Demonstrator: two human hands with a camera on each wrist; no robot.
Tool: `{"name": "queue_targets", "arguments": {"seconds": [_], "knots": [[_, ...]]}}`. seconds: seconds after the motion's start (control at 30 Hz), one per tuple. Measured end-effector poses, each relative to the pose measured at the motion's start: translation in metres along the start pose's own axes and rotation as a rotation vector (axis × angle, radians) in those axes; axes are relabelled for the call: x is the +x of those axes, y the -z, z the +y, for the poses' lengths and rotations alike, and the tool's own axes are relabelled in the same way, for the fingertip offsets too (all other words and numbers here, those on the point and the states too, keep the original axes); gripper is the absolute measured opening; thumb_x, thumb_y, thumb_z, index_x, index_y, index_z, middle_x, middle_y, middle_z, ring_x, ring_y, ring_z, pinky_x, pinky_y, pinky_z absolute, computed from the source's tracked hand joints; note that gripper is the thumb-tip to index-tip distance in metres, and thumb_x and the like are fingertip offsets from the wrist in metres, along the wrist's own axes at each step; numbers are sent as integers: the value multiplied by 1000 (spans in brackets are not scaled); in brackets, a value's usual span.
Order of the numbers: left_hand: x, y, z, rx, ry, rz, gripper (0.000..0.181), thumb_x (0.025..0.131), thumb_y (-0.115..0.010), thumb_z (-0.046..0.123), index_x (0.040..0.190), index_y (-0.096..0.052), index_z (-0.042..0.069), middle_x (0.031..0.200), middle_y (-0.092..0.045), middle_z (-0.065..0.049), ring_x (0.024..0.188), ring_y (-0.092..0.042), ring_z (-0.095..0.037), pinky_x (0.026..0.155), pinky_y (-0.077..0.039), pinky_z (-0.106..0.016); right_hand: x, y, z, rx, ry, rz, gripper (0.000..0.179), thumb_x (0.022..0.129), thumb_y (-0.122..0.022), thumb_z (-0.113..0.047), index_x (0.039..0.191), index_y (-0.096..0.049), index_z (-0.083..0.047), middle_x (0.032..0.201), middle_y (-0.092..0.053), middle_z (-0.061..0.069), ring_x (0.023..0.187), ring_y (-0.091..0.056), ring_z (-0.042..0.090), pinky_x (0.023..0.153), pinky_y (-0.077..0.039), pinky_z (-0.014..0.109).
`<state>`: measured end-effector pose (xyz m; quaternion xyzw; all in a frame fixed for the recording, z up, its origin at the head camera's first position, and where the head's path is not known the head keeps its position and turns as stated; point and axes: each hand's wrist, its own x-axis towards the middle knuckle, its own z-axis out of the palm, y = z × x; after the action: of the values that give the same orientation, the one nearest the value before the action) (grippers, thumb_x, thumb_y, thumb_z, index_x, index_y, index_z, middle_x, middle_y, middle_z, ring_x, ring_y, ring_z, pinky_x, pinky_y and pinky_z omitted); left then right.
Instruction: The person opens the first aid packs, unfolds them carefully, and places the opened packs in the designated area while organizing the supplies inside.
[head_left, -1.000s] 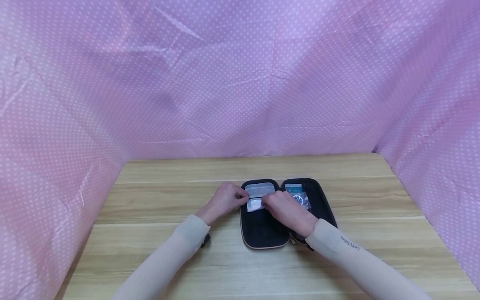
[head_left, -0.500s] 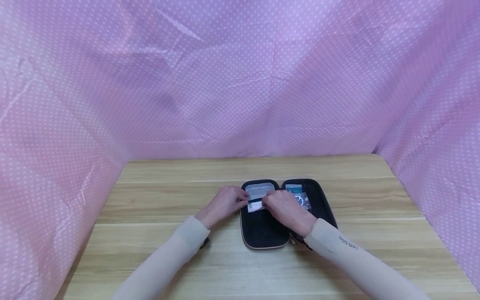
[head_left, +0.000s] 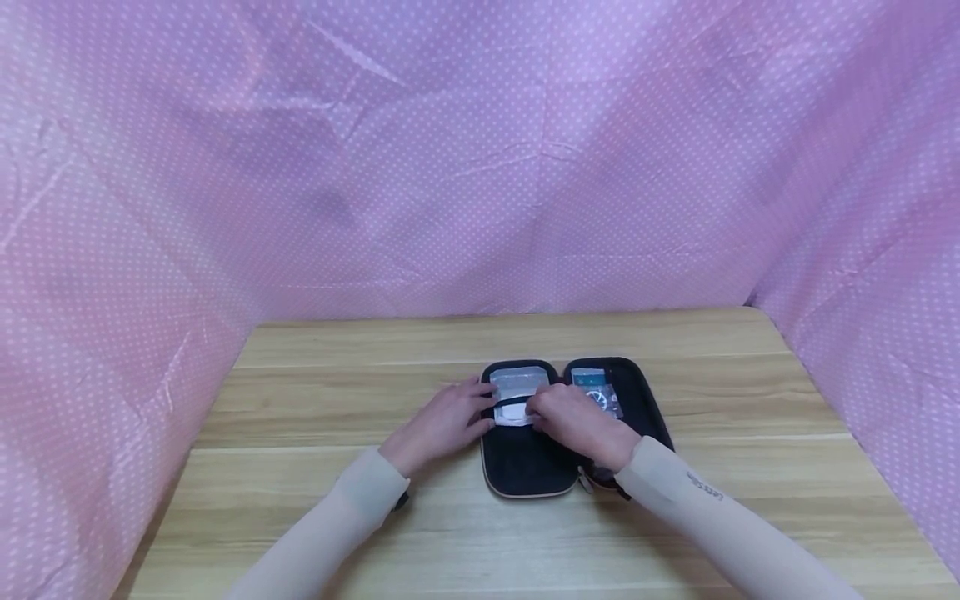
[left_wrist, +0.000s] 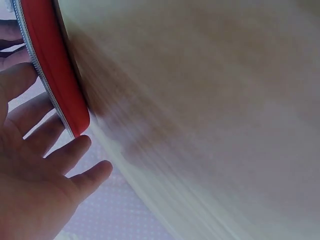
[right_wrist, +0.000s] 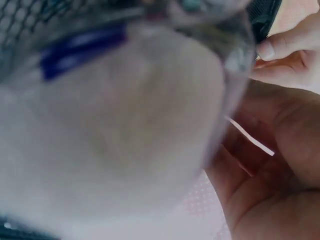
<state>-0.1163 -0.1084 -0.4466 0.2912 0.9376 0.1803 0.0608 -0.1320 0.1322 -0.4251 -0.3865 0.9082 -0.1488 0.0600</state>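
A zippered case (head_left: 525,467) with a black inside lies unfolded on the table; its outside is red in the left wrist view. In its left half, a white packet (head_left: 513,413) lies partly beneath a black elastic strap (head_left: 510,402). My left hand (head_left: 442,421) rests at the case's left rim, fingers spread, fingertips by the strap and packet. The right hand (head_left: 573,421) reaches across the middle of the case. Its curled fingers pinch at the packet's right edge; a thin white edge (right_wrist: 252,137) shows between them in the right wrist view.
Clear packets (head_left: 597,400) with teal and white print sit in the case's right half. A large blurred plastic-wrapped white item (right_wrist: 125,135) fills the right wrist view. Pink dotted cloth (head_left: 480,167) hangs behind the wooden table (head_left: 300,400).
My left hand has let go of the strap, spread its fingers and drawn slightly left and nearer. The strap has come down over the packet's upper part. The right hand has barely moved.
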Motion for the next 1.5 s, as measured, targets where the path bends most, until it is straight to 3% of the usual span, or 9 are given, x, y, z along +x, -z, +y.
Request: {"name": "queue_targets", "arguments": {"seconds": [0.43,0.63,0.77,0.9,1.07,1.27,1.5], "knots": [[-6,-6,2,-28,2,49,43,101,-68,25,136,-66,0,152,-53,-17,144,-42,-43,117,-37,-55,-8,8,8,150,-5,-84,23,90,-78,-2,113,-77,-2,107,-75,8,95,-69,18,87,-59,39],[-10,-6,7,-37,22,87,42,101,-69,25,137,-67,4,157,-47,-17,147,-40,-38,120,-34,-49,-11,12,12,219,-29,-131,26,92,-78,-5,117,-75,-2,111,-75,7,92,-67,14,85,-59,37],[-13,-6,12,-60,40,112,39,100,-70,27,133,-70,7,153,-51,-14,144,-45,-33,119,-36,-47,-15,13,15,262,-35,-132,30,94,-76,-10,123,-73,-2,115,-75,8,95,-68,14,88,-59,38],[-18,-9,17,-73,51,159,34,98,-73,26,126,-74,7,135,-58,-9,127,-55,-25,111,-46,-42,-23,14,17,309,-67,-77,34,98,-73,-17,129,-70,-3,123,-73,8,105,-68,17,94,-58,42],[-25,-12,22,-58,31,228,27,94,-78,24,116,-78,9,118,-55,-5,108,-52,-22,97,-48,-39,-39,18,23,371,-95,71,36,100,-71,-24,131,-70,-5,123,-72,7,106,-68,20,91,-59,43],[-32,-15,27,-47,6,213,25,94,-78,25,115,-79,10,131,-57,-12,119,-54,-28,106,-46,-44,-66,22,34,423,-168,216,34,100,-71,-25,129,-71,-7,126,-72,10,106,-71,22,88,-61,43],[-33,-18,30,-20,38,154,25,96,-76,26,114,-80,10,141,-55,-16,130,-52,-33,114,-41,-46,-90,20,42,391,-247,239,38,100,-71,-29,132,-70,-7,125,-71,12,101,-67,23,85,-59,45]]}}
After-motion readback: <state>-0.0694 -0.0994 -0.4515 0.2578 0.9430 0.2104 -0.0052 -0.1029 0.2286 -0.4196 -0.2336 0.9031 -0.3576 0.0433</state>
